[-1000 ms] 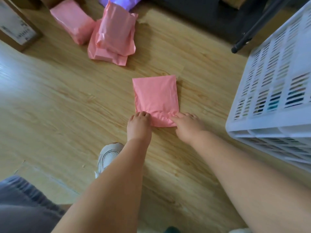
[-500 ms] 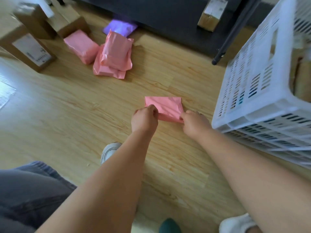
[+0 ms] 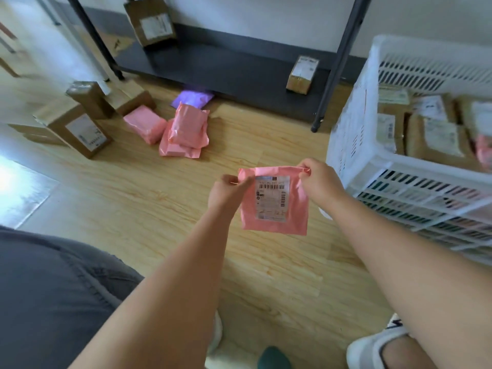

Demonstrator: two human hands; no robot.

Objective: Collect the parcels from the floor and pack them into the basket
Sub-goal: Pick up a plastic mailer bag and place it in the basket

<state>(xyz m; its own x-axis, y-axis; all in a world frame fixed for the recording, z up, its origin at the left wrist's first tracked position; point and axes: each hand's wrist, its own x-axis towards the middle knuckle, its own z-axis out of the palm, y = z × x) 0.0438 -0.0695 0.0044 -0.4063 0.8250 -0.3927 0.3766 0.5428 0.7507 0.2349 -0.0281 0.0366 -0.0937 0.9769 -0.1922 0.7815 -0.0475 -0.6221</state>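
Head view: a person holds a pink parcel point(image 3: 274, 206) at centre frame, clear of the wooden floor point(image 3: 133, 209), its printed label point(image 3: 271, 186) facing the camera. The left hand point(image 3: 226, 193) pinches the top left corner and the right hand point(image 3: 319, 182) pinches the top right corner. The soft mailer hangs flat between them, probably to stop it folding and to keep the label readable.

The white basket point(image 3: 354, 145) fills the right edge of the frame, just beside the right hand. Brown labelled parcels point(image 3: 431, 134) already lie inside it, so the carry looks short.

More waits on the floor in the upper left of the frame: a stack of pink parcels point(image 3: 186, 131), a purple parcel point(image 3: 191, 98) half under the dark shelf point(image 3: 239, 67), and several cardboard boxes point(image 3: 77, 129). Another small box point(image 3: 302, 74) sits on the shelf's bottom board at top centre.

By this showing the task is partly done. The likely next step is to swing the parcel right, over the basket's rim.
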